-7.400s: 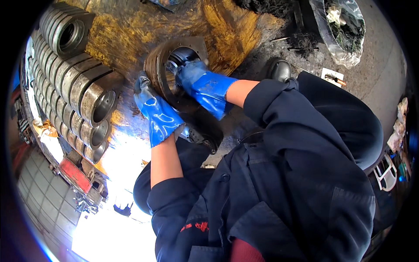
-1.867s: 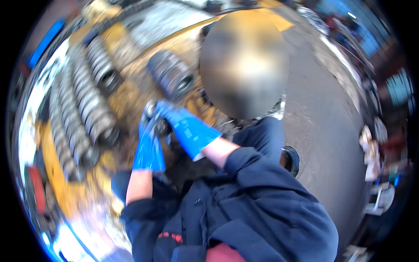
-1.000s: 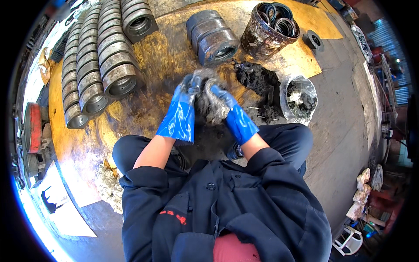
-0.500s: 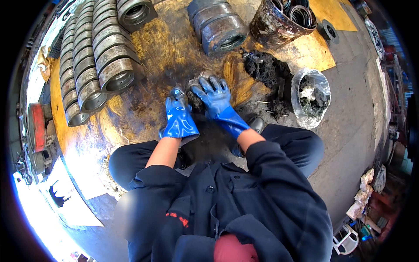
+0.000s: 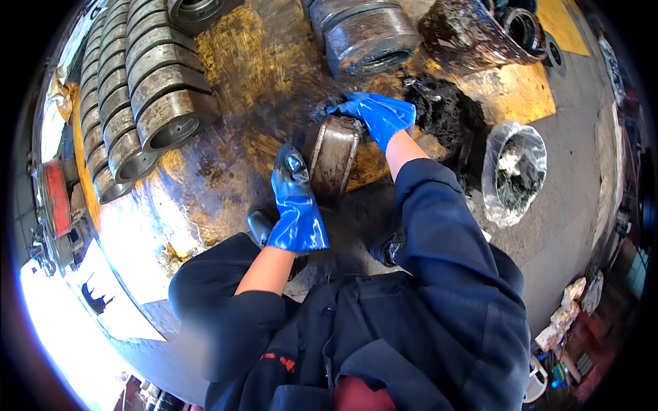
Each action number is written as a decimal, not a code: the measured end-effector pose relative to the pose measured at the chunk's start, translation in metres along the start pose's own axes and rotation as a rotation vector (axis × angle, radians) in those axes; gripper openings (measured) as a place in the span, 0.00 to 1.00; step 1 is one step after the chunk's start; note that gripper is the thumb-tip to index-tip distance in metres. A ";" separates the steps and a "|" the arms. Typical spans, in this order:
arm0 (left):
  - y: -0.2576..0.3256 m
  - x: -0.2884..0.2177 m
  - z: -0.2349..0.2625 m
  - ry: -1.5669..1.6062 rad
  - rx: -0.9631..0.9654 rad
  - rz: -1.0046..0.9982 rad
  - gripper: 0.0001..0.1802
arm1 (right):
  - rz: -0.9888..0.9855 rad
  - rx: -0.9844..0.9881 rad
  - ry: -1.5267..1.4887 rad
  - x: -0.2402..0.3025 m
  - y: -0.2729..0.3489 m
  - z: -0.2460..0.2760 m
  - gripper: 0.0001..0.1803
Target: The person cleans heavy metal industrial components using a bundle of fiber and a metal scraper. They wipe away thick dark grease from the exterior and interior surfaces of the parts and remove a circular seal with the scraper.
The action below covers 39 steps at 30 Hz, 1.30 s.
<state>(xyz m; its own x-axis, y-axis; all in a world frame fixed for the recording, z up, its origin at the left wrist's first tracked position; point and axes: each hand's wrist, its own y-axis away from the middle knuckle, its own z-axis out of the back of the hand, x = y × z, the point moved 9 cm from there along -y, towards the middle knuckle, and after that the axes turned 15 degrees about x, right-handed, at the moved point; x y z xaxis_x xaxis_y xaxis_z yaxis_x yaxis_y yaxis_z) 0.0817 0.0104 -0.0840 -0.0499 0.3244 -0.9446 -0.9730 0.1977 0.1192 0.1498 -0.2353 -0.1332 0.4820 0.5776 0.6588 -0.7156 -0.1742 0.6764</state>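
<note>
Near the centre of the head view, I have a worn metal block [image 5: 334, 159] standing on the stained yellow board [image 5: 240, 51]. Toward the upper right of the frame, a grimy bucket [image 5: 462, 41] leans in my fisheye picture, with dark rings [image 5: 522, 29] showing at its mouth. At right, a clear plastic bag [image 5: 491, 179] gapes upward, holding dark fibrous stuff [image 5: 517, 190] and a pale lump [image 5: 508, 163]. The block turns a narrow, round-cornered face up at me; that face's long axis runs steeply, its upper end tipped slightly to frame right. The left hand [image 5: 293, 175], blue-gloved, sits close by the block's left side; I can't tell whether its fingers grip. The right hand [image 5: 373, 115], well apart from it, lies at the block's upper end, fingers pointing frame left; their hold is hidden from me. For writing, I get only small red marks [image 5: 277, 361] on the dark jacket [image 5: 425, 329], low in the frame, too small to read.
</note>
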 end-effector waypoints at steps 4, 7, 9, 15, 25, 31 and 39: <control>0.003 -0.006 0.001 0.169 0.002 0.077 0.24 | -0.050 0.021 -0.116 -0.038 -0.012 -0.021 0.33; 0.002 -0.029 0.001 0.100 0.042 0.088 0.24 | -0.075 0.030 -0.228 -0.036 0.000 -0.025 0.33; 0.002 -0.012 0.006 0.055 0.007 0.033 0.23 | -0.054 0.046 -0.315 -0.005 0.011 -0.014 0.32; 0.001 -0.012 -0.001 -0.005 -0.060 -0.076 0.19 | 0.072 0.014 -0.347 0.049 0.072 0.002 0.36; -0.031 -0.010 0.031 1.738 0.075 0.200 0.18 | 0.470 -0.467 0.608 0.123 0.171 -0.092 0.31; 0.011 -0.030 0.136 0.805 0.094 0.119 0.18 | 0.742 -0.340 0.828 0.107 0.178 -0.200 0.23; 0.043 -0.010 0.190 0.718 0.007 0.134 0.18 | 0.999 -0.122 1.114 0.135 0.170 -0.270 0.16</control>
<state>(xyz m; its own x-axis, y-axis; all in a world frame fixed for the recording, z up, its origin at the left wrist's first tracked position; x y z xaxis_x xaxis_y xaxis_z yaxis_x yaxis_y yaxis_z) 0.0827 0.1913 -0.0108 -0.3061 -0.3401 -0.8891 -0.9469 0.2053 0.2475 -0.0433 0.0286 -0.0179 -0.7981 0.5683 0.1999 -0.5722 -0.8190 0.0439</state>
